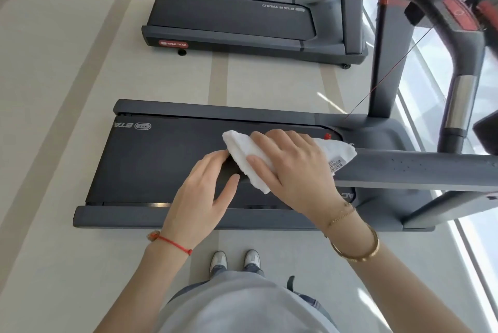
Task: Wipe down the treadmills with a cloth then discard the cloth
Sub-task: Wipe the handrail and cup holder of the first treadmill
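Observation:
A dark grey treadmill (151,160) lies crosswise in front of me, its grey handrail (404,168) running off to the right. My right hand (293,165) presses a folded white cloth (242,149) onto the near end of that handrail, with the cloth's label end hanging past my fingers. My left hand (204,192) hovers just left of the cloth with fingers spread, its fingertips at the cloth's lower edge and nothing in its grasp. A second treadmill (231,20) stands farther away.
The near treadmill's console (458,15) and upright (388,63) rise at the upper right, with a thin red safety cord (377,90) hanging from it. A window wall runs along the right. My shoes (234,260) stand on the pale floor beside the deck.

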A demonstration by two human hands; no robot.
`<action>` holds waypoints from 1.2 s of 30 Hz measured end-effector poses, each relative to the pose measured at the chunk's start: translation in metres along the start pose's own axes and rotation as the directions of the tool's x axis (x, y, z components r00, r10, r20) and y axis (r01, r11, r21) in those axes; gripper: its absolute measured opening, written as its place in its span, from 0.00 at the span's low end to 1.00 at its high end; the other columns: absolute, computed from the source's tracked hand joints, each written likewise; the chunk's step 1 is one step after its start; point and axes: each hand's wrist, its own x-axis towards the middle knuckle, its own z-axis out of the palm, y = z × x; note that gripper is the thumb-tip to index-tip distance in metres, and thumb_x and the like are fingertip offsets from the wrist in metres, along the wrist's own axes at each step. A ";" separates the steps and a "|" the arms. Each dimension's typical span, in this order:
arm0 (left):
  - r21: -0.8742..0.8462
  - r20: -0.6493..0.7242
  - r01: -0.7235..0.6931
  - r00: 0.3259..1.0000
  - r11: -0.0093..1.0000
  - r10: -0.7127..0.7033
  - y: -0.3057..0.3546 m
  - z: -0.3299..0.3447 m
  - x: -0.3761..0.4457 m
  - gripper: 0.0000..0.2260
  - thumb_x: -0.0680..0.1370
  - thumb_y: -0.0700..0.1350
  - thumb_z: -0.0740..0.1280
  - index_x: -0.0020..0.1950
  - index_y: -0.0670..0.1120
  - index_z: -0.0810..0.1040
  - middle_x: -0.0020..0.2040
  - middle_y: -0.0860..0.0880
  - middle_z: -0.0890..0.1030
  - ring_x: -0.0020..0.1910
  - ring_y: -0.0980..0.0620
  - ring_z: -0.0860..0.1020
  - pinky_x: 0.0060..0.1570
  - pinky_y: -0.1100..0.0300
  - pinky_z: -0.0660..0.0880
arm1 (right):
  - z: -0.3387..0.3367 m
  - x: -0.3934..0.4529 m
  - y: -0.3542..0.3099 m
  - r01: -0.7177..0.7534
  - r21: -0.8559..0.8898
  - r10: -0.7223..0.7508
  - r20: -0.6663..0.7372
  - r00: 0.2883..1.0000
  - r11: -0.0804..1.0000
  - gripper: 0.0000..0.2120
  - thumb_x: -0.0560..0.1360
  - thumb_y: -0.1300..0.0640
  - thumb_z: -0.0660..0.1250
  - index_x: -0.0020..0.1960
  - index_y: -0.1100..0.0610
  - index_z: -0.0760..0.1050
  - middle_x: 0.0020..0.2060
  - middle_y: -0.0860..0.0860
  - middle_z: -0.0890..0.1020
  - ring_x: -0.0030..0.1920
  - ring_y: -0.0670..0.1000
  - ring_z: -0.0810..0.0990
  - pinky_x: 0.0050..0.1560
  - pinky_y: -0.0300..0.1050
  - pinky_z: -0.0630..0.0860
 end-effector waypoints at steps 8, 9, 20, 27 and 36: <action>0.020 -0.010 0.007 1.000 1.000 -0.007 0.000 0.002 -0.002 0.21 0.82 0.50 0.61 0.74 0.47 0.68 0.68 0.54 0.73 0.67 0.56 0.71 0.67 0.61 0.69 | -0.011 -0.007 0.017 -0.181 0.024 0.182 -0.041 0.982 0.983 0.23 0.80 0.42 0.48 0.46 0.53 0.77 0.35 0.49 0.78 0.36 0.55 0.76 0.40 0.47 0.70; 0.021 -0.008 0.006 1.000 1.000 -0.006 0.000 0.002 -0.002 0.20 0.82 0.50 0.60 0.73 0.47 0.69 0.68 0.53 0.73 0.67 0.55 0.72 0.67 0.60 0.70 | -0.011 0.007 0.011 -0.195 -0.006 0.196 0.028 0.980 0.981 0.25 0.78 0.41 0.44 0.41 0.53 0.75 0.31 0.48 0.76 0.32 0.54 0.74 0.33 0.47 0.66; 0.012 -0.001 -0.059 0.998 0.998 0.059 0.015 0.003 0.015 0.18 0.83 0.49 0.57 0.73 0.47 0.69 0.69 0.53 0.73 0.68 0.57 0.70 0.70 0.61 0.66 | 0.005 -0.044 0.041 -0.061 -0.050 0.046 -0.255 0.966 0.997 0.20 0.81 0.44 0.59 0.61 0.59 0.77 0.53 0.55 0.80 0.54 0.58 0.78 0.58 0.52 0.72; 0.035 0.022 -0.151 0.988 0.988 0.150 0.038 0.013 0.034 0.16 0.84 0.47 0.57 0.69 0.45 0.74 0.64 0.52 0.78 0.64 0.55 0.74 0.66 0.59 0.69 | 0.005 -0.013 0.026 -0.345 0.017 0.329 -0.346 0.878 0.938 0.18 0.79 0.53 0.57 0.32 0.55 0.70 0.25 0.50 0.70 0.29 0.54 0.68 0.37 0.49 0.68; 0.066 0.004 -0.202 0.979 0.977 0.202 0.054 0.023 0.045 0.13 0.83 0.45 0.59 0.64 0.45 0.77 0.57 0.52 0.81 0.56 0.53 0.78 0.62 0.57 0.71 | 0.003 -0.064 0.087 -0.227 -0.039 0.195 -0.378 0.905 0.973 0.16 0.81 0.50 0.57 0.54 0.58 0.79 0.47 0.52 0.81 0.49 0.56 0.78 0.55 0.49 0.71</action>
